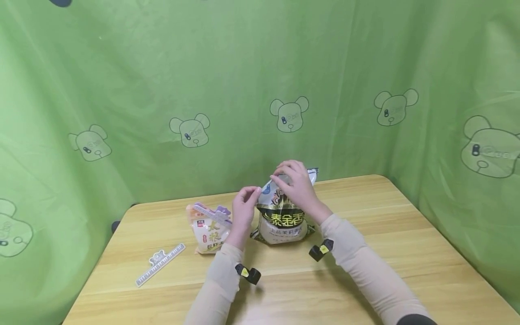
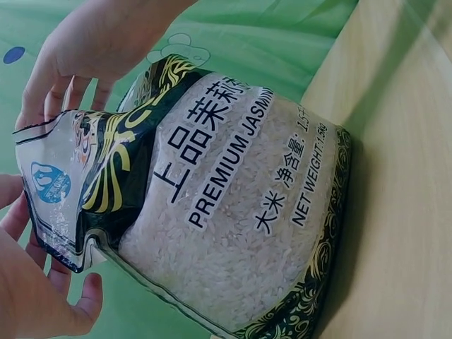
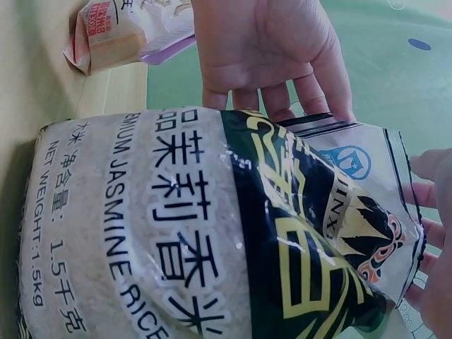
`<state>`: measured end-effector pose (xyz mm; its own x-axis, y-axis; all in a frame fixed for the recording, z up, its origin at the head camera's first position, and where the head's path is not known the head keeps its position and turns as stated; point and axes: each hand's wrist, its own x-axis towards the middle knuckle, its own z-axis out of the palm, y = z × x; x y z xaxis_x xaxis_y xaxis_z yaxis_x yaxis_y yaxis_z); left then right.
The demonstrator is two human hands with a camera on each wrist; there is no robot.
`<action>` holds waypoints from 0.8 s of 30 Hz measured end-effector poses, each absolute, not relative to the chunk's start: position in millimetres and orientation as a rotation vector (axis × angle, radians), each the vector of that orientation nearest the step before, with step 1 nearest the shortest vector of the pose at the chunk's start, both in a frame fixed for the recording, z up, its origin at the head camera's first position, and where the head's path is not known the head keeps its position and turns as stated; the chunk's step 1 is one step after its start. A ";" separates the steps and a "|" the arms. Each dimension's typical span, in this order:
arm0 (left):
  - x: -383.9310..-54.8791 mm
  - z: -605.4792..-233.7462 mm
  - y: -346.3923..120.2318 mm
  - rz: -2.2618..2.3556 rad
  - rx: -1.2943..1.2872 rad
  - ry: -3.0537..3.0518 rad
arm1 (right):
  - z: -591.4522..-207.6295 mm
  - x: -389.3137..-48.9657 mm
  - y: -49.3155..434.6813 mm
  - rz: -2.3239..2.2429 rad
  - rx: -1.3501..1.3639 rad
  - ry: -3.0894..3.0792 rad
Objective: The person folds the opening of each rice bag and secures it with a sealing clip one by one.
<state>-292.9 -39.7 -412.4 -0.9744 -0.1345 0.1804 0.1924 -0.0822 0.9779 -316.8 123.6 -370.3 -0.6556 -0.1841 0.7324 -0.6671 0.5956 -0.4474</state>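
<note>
A clear, green and gold bag of jasmine rice point(image 1: 282, 230) stands upright on the table, its pale top bent over in the left wrist view. My left hand point(image 1: 243, 208) pinches the top's left corner between thumb and fingers. Higher up, my right hand point(image 1: 299, 187) grips the top edge, with some fingers behind the plastic in the right wrist view. Left of my left hand stands a smaller orange and white bag point(image 1: 203, 230), a purple ruler-like clip point(image 1: 213, 213) across its top. A white ruler-like clip point(image 1: 160, 265) with an animal-shaped handle lies farther left.
The wood-patterned table point(image 1: 365, 280) has rounded back corners. Close behind and along its sides hangs a green curtain point(image 1: 243, 67) printed with bear heads. Black wrist cameras are strapped over both pale sleeves.
</note>
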 end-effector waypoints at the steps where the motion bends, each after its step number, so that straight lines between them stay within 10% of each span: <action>1: -293.5 -412.5 -39.2 -2.163 -0.067 -1.962 | -370.3 -316.5 124.0 0.967 0.674 -2.178; 24: -306.3 -395.1 -18.9 -1.997 -0.087 -2.068 | -370.1 -312.3 126.5 0.914 0.583 -2.216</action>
